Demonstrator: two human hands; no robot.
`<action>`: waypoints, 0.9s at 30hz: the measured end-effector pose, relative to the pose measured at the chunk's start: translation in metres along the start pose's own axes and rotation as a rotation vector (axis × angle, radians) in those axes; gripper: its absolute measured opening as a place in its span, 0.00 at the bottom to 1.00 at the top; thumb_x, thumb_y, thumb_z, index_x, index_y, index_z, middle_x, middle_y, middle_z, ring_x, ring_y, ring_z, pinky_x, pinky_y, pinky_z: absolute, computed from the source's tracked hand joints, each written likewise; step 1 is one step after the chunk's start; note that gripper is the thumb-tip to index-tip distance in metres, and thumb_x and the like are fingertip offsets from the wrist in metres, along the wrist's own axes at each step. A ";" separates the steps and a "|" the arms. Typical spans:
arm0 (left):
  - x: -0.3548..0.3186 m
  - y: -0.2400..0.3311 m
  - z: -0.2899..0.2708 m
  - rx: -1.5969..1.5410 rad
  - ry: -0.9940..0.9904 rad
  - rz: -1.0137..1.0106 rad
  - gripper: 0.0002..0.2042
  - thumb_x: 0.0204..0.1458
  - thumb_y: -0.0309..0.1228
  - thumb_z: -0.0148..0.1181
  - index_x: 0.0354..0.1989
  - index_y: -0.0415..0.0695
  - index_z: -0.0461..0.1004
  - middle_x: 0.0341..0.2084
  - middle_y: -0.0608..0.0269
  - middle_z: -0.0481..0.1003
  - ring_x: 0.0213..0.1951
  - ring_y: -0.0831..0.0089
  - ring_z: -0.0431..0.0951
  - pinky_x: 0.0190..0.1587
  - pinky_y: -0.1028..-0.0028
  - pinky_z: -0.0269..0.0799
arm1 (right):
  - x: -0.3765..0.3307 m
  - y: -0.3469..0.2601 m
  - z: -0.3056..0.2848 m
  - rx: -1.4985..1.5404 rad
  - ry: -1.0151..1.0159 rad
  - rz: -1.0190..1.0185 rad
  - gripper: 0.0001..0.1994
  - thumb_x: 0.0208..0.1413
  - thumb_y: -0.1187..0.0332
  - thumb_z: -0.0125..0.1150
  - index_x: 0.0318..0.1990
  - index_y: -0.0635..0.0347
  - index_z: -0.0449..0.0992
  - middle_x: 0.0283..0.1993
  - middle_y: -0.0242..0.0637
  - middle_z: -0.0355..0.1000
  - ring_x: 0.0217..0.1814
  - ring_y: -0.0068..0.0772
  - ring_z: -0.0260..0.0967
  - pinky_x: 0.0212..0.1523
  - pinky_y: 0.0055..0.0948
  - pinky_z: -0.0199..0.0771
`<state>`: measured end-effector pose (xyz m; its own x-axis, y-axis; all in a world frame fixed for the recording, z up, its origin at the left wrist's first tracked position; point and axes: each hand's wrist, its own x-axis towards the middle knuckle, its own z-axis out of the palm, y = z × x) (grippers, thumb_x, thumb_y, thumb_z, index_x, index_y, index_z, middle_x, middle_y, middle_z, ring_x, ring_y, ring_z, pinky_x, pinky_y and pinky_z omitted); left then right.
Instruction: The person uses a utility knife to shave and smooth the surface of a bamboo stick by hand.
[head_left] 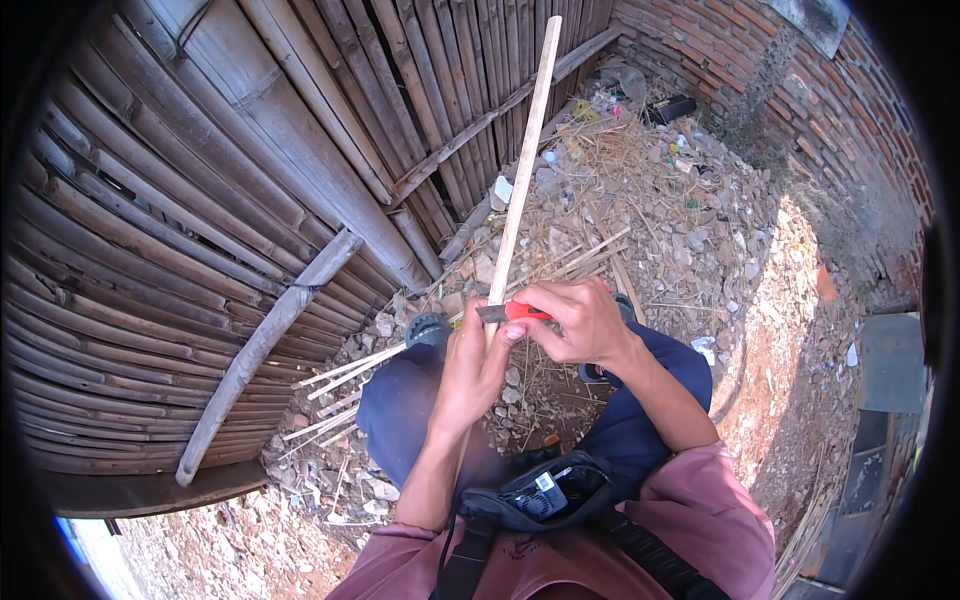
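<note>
A long pale bamboo strip (525,165) rises from my hands toward the fence, its top end far out ahead of me. My left hand (468,362) is closed round its lower part, near my knees. In my right hand (582,318) is a red-handled utility knife (522,312). Its dark blade lies crosswise over the strip, just above my left fingers. The right thumb reaches over to the strip beside the blade. My fingers hide part of the knife handle and of the strip.
A bamboo fence (290,130) stands close on the left, with a crosswise pole (265,355). Several cut strips (345,378) lie by my left leg. Rubble and litter (660,220) cover the ground up to a brick wall (720,50). A black pouch (545,495) hangs at my waist.
</note>
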<state>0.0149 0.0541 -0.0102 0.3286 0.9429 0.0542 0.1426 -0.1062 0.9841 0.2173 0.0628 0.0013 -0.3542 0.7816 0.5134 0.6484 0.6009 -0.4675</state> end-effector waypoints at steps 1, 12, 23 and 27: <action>0.000 -0.001 0.000 0.006 0.000 0.001 0.15 0.72 0.40 0.61 0.50 0.38 0.70 0.21 0.65 0.72 0.25 0.77 0.71 0.28 0.69 0.68 | 0.000 0.000 0.001 -0.010 0.011 0.000 0.09 0.57 0.62 0.73 0.41 0.53 0.83 0.30 0.37 0.81 0.25 0.44 0.79 0.24 0.40 0.74; 0.003 -0.008 0.005 0.088 0.067 -0.020 0.16 0.74 0.41 0.57 0.49 0.38 0.70 0.20 0.65 0.71 0.22 0.75 0.70 0.27 0.70 0.67 | 0.002 -0.009 0.005 -0.033 0.076 0.065 0.09 0.57 0.64 0.73 0.41 0.55 0.83 0.31 0.37 0.82 0.27 0.45 0.81 0.27 0.39 0.77; 0.004 0.002 0.006 0.123 0.043 -0.022 0.16 0.71 0.39 0.61 0.51 0.37 0.69 0.29 0.51 0.80 0.31 0.63 0.80 0.38 0.60 0.75 | 0.004 0.007 -0.001 0.000 0.020 0.104 0.10 0.59 0.63 0.70 0.44 0.55 0.82 0.33 0.40 0.83 0.31 0.49 0.82 0.30 0.43 0.79; 0.003 -0.002 0.002 0.072 0.030 -0.001 0.17 0.68 0.37 0.66 0.52 0.37 0.69 0.34 0.52 0.84 0.37 0.66 0.84 0.42 0.63 0.77 | 0.000 0.006 0.002 0.009 -0.057 0.059 0.11 0.62 0.59 0.68 0.45 0.52 0.81 0.33 0.41 0.82 0.30 0.50 0.81 0.29 0.46 0.78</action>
<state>0.0174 0.0568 -0.0125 0.3004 0.9520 0.0590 0.2099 -0.1263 0.9695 0.2193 0.0669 -0.0029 -0.3537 0.8237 0.4431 0.6633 0.5549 -0.5022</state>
